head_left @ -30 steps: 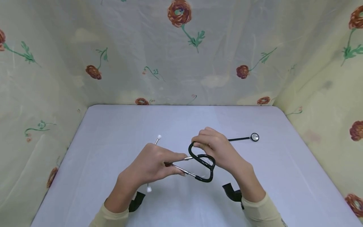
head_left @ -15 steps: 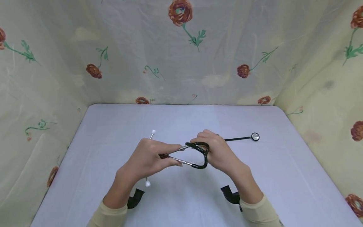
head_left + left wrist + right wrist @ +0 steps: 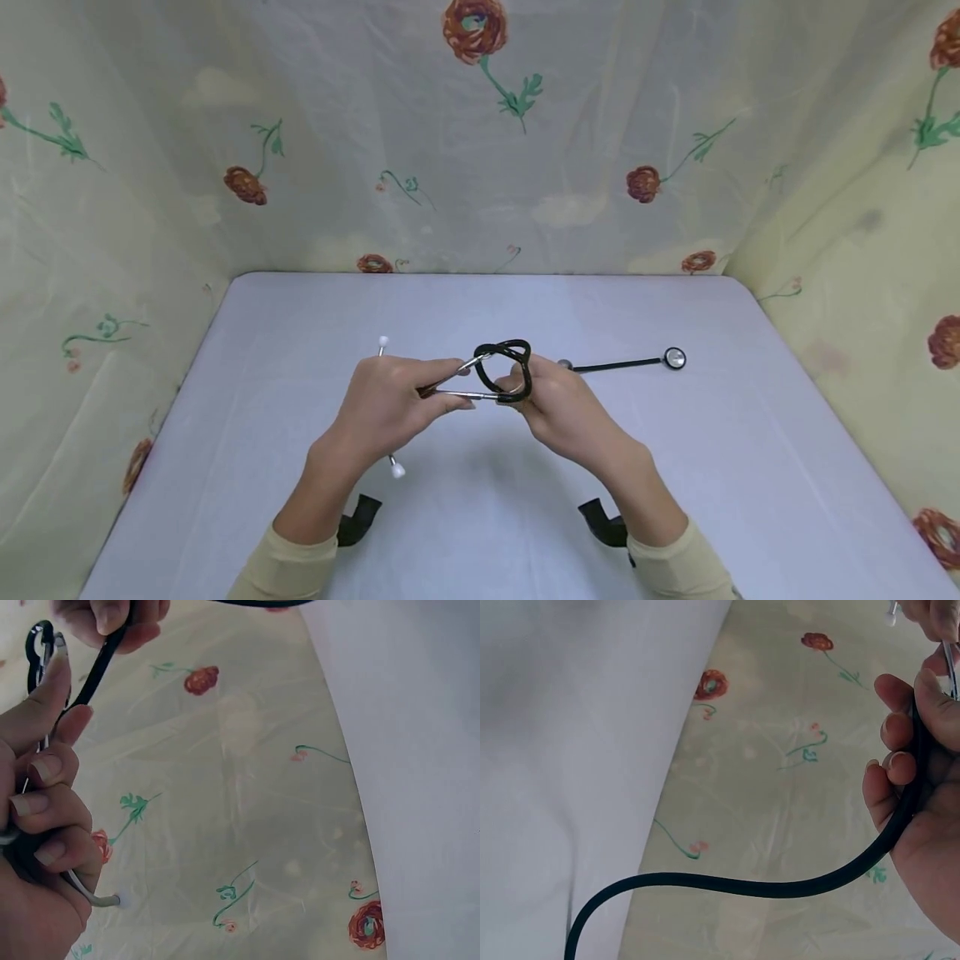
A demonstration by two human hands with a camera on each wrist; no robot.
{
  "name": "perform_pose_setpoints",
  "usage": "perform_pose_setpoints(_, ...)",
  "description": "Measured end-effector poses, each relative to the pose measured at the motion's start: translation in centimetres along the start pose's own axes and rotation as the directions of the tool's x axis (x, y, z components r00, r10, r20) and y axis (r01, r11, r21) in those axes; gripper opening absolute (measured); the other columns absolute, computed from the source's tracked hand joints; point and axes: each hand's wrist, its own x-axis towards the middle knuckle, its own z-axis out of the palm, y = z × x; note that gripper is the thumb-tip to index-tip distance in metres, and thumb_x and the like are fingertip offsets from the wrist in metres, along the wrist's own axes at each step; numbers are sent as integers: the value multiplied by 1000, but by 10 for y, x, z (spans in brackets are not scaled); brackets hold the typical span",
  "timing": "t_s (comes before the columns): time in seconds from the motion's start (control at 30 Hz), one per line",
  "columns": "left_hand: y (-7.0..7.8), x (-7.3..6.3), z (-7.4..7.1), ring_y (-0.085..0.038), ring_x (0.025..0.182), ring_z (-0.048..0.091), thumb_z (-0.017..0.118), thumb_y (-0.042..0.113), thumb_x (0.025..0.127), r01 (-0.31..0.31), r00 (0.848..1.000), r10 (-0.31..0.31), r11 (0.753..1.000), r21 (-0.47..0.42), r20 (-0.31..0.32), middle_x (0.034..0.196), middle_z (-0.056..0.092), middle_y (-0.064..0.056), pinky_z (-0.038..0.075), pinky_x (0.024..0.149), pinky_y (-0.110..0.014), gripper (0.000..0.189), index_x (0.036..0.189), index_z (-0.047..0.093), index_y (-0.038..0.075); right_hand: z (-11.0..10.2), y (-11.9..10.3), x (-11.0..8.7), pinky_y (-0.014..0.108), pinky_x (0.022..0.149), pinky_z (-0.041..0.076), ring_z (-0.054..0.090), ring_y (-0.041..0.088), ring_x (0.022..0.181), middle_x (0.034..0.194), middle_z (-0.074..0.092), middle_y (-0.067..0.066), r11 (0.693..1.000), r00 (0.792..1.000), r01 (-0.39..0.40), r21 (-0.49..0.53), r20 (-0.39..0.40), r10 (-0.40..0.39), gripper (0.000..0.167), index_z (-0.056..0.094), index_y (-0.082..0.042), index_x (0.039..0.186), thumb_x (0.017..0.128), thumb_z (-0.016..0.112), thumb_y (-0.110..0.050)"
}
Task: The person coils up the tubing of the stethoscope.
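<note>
A stethoscope [image 3: 514, 397] is held between both hands above the table. My left hand [image 3: 390, 404] grips its metal ear tubes, fingers curled round them in the left wrist view. White ear tips [image 3: 397, 471] stick out on either side of that hand. The black tubing forms a loop in front of my right hand [image 3: 573, 408], which holds it with curled fingers. In the right wrist view, the black tube [image 3: 780, 889] runs from the palm and bends down across the view. The round chestpiece [image 3: 675, 358] lies on the table to the right.
A white-covered table [image 3: 480, 525] spreads below the hands. Flower-patterned curtains [image 3: 322, 100] hang behind it and on both sides. Black curved pieces [image 3: 602, 522] show near both wrists.
Both hands have moved up and a little left in the head view, carrying the stethoscope. The tubing loop has turned and drawn closer to the right hand. The chestpiece stays put.
</note>
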Motion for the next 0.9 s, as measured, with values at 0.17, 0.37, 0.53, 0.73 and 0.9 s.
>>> perform_pose_setpoints(0.17,-1,0,2,5,49,43,86,38,72,50,999,-50,997,55,8,59,64,14,31,48,-16,30,99,78,27,2,-1,-1,26,68,48,54,10,79,86,65,-3,998,999,41,-40,-5,-41,12,78,-14,99,89,73,-17)
perform_pose_setpoints(0.37,-3,0,5,4,50,43,84,39,75,101,994,-104,991,88,34,63,68,14,31,48,-17,30,102,78,30,2,-6,-3,25,66,48,54,9,77,89,65,-2,999,1000,17,-37,24,-16,11,77,-14,98,91,71,-19)
perform_pose_setpoints(0.53,-5,-1,6,3,50,44,84,39,75,119,992,-124,987,104,37,74,75,13,30,48,-17,31,104,78,29,4,-8,-6,20,63,45,49,7,74,87,62,-2,1000,998,-23,-10,51,23,12,77,-13,98,93,68,-19)
perform_pose_setpoints(0.73,-7,-1,4,2,49,40,83,39,76,151,987,-157,981,122,42,83,77,13,28,48,-18,33,107,78,28,5,-9,-8,22,67,48,53,6,80,89,65,-6,1000,1000,7,-20,25,-6,9,75,-15,99,93,69,-17)
perform_pose_setpoints(0.9,-8,0,4,1,47,34,82,39,78,205,975,-213,971,123,58,87,78,13,25,48,-20,35,110,78,28,4,-11,-8,22,68,49,55,6,83,90,66,-8,999,999,24,-27,40,-23,11,74,-13,102,93,69,-15)
